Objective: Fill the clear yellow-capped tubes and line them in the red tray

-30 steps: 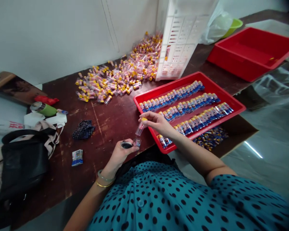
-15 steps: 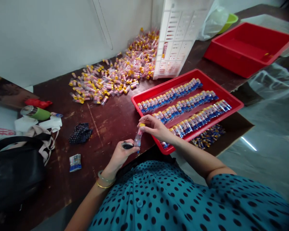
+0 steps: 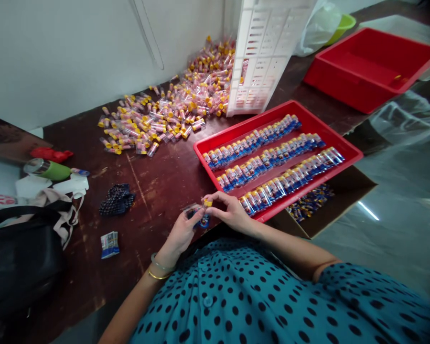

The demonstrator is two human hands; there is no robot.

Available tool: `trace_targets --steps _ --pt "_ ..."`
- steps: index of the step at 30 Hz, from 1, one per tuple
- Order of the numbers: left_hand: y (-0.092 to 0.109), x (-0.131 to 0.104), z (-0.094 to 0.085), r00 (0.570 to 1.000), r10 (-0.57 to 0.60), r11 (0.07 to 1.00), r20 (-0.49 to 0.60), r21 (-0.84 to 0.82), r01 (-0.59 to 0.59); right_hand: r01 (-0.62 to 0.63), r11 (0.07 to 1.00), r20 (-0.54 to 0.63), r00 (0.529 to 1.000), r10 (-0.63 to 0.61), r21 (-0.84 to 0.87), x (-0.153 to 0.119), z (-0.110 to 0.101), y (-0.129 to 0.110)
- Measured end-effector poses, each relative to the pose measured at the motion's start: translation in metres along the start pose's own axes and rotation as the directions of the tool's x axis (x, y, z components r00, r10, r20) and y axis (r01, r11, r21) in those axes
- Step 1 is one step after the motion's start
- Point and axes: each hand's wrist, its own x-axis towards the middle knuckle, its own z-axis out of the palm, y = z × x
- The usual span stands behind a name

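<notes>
My left hand (image 3: 182, 230) is closed around a small stack of clear and blue wrappers, its thumb against a small tube (image 3: 204, 220) with a yellow cap and a blue lower part. The thumb and fingers of my right hand (image 3: 229, 210) pinch that tube at its yellow cap. Both hands meet over the table's front edge, just left of a red tray (image 3: 290, 106). Three rows of yellow-capped tubes with blue wrapping (image 3: 260, 197) lie in the tray. Behind the hands, a heap of pink tubes with yellow caps (image 3: 157, 119) covers the back of the table.
A white crate (image 3: 256, 57) stands upright behind the tray. Further right is a deep red bin (image 3: 344, 83). Below the tray sits a cardboard box (image 3: 347, 200) of small pieces. On the left are a black bag (image 3: 21, 263), a green cup (image 3: 52, 170), dark cloth (image 3: 117, 199) and a wrapper stack (image 3: 110, 245).
The tube between my hands now shows blue around its lower part. My right hand has come down closer to my left, and the view has shifted slightly.
</notes>
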Motion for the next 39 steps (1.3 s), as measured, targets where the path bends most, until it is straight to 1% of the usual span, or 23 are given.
trace_targets --steps 3,7,11,16,18,19,21,22,23,24,25,26,28,29,31,33,36,39 --pt "0.002 0.0 0.004 1.0 0.013 1.0 -0.015 -0.022 -0.013 0.032 0.996 -0.012 0.999 -0.033 -0.081 -0.007 0.003 0.003" --pt "0.006 0.002 0.004 0.998 0.049 0.999 -0.025 0.001 -0.049 0.059 0.993 -0.026 0.998 -0.062 -0.1 -0.003 -0.001 0.003" --pt "0.01 0.006 0.004 0.999 0.05 0.999 -0.019 0.005 -0.05 0.084 0.995 -0.032 0.996 -0.086 -0.061 0.005 -0.003 0.001" --pt "0.011 0.011 0.004 0.999 0.032 0.999 -0.041 -0.017 -0.033 0.028 1.0 -0.005 1.0 -0.028 0.004 0.008 0.001 -0.003" --pt "0.013 0.012 0.004 0.999 0.001 1.0 -0.039 -0.031 -0.002 0.016 0.999 -0.014 1.0 -0.015 0.037 0.015 -0.005 -0.003" --pt "0.014 0.013 0.004 0.999 -0.018 0.999 -0.031 -0.034 0.017 0.013 0.998 -0.037 0.999 -0.011 0.057 0.022 -0.013 -0.002" --pt "0.015 0.014 0.002 0.999 -0.046 0.998 -0.018 -0.036 0.046 0.014 0.998 -0.115 0.993 -0.008 0.055 0.046 -0.038 0.0" --pt "0.015 0.015 0.001 0.998 -0.05 0.998 -0.023 -0.043 0.049 0.014 1.0 -0.16 0.987 -0.013 0.003 0.062 -0.056 0.001" --pt "0.015 0.016 -0.001 0.998 -0.053 0.997 -0.029 -0.049 0.052 0.001 0.995 -0.202 0.979 -0.021 -0.1 0.08 -0.075 0.002" --pt "0.014 0.017 -0.002 0.998 -0.053 0.997 -0.037 -0.055 0.051 -0.028 0.97 -0.235 0.971 -0.03 -0.242 0.099 -0.094 0.003" --pt "0.014 0.017 -0.003 0.998 -0.053 0.997 -0.042 -0.057 0.051 -0.079 0.909 -0.26 0.965 -0.034 -0.409 0.116 -0.111 0.004" --pt "0.013 0.018 -0.004 0.998 -0.054 0.997 -0.044 -0.055 0.051 -0.13 0.827 -0.27 0.963 -0.027 -0.547 0.132 -0.126 0.006" --pt "0.012 0.017 -0.006 0.997 -0.056 0.998 -0.052 -0.046 0.054 -0.17 0.72 -0.254 0.967 -0.009 -0.673 0.155 -0.145 0.011" --pt "0.011 0.016 -0.007 0.997 -0.062 0.997 -0.056 -0.041 0.06 -0.167 0.692 -0.236 0.972 -0.006 -0.702 0.163 -0.148 0.014" --pt "0.01 0.015 -0.009 0.995 -0.079 0.996 -0.06 -0.034 0.077 -0.135 0.651 -0.2 0.979 -0.026 -0.747 0.174 -0.144 0.018" --pt "0.009 0.015 -0.014 0.994 -0.087 0.996 -0.069 -0.037 0.085 -0.087 0.601 -0.16 0.985 -0.07 -0.795 0.185 -0.129 0.019" --pt "0.005 0.015 -0.026 0.99 -0.097 0.994 -0.099 -0.055 0.092 0.031 0.535 -0.038 0.992 -0.117 -0.844 0.216 -0.093 0.017" --pt "0.003 0.015 -0.038 0.987 -0.112 0.993 -0.111 -0.042 0.108 0.159 0.478 0.133 0.987 -0.087 -0.864 0.263 -0.053 0.017"
